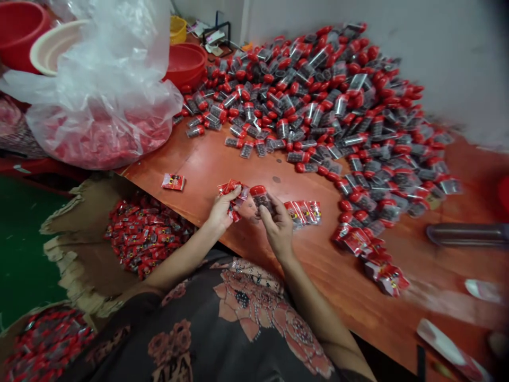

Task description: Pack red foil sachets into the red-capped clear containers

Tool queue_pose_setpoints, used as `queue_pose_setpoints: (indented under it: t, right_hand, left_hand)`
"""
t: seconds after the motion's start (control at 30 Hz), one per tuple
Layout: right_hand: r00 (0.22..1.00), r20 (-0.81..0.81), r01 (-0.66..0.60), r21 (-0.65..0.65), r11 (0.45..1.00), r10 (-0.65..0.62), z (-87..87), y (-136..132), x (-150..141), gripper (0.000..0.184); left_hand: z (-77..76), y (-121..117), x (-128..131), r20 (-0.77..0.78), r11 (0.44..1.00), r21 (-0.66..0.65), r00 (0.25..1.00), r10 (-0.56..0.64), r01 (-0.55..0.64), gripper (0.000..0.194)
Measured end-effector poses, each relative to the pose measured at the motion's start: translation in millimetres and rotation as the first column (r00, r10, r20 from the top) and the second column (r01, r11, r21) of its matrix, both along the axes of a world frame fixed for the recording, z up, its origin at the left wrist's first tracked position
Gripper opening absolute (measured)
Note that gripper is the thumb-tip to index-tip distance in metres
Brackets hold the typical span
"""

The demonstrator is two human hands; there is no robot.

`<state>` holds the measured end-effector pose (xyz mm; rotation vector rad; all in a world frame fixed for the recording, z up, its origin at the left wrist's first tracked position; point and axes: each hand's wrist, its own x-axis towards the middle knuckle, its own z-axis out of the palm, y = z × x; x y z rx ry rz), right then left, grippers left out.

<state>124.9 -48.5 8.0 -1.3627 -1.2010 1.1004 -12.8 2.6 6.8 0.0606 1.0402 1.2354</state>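
My left hand (221, 211) is closed on a small red wrapper packet (234, 190) just above the near edge of the reddish-brown table (222, 164). My right hand (275, 222) is closed on a small clear bottle with a red cap (259, 195), held close beside the packet. A short row of red wrapper packets (304, 211) lies on the table just right of my right hand. One single packet (173, 182) lies to the left.
A big pile of red-capped bottles (338, 101) covers the far and right table. More red packets (374, 260) lie at the right. A cardboard box of wrapped pieces (143, 233) stands below the table's left edge. A plastic bag (99, 106) and red basins (186, 62) sit at the far left.
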Motion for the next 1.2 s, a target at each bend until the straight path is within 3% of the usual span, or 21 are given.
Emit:
queue_pose_setpoints:
  t: [0.23, 0.5, 0.73, 0.93, 1.2]
  right_hand:
    - [0.999, -0.030, 0.037, 0.077, 0.996, -0.035, -12.7, -6, 18, 0.048]
    - [0.997, 0.040, -0.073, 0.085, 0.994, 0.070, -20.9, -8, 28, 0.046]
    - [0.993, 0.036, -0.114, 0.031, 0.993, 0.113, -12.5, -15, 34, 0.044]
    - [0.989, -0.110, -0.108, -0.036, 0.993, 0.104, -1.0, -17, 38, 0.042]
    - [0.984, -0.172, -0.054, -0.024, 0.998, 0.049, 1.0, -19, 33, 0.044]
  left_hand:
    - [5.2, -6, 16, -0.131, 0.998, 0.055, 0.991, 0.016, -0.009, 0.025]
    - [9.6, -12, 23, -0.213, 0.994, 0.113, 0.977, 0.016, 0.009, 0.030]
    - [16.7, -17, 25, -0.267, 0.978, 0.206, 0.963, 0.026, 0.031, 0.037]
    - [19.9, -23, 27, -0.324, 0.950, 0.258, 0.942, -0.086, 0.175, 0.040]
    - [20.8, -28, 29, -0.363, 0.926, 0.271, 0.919, -0.153, 0.261, 0.035]
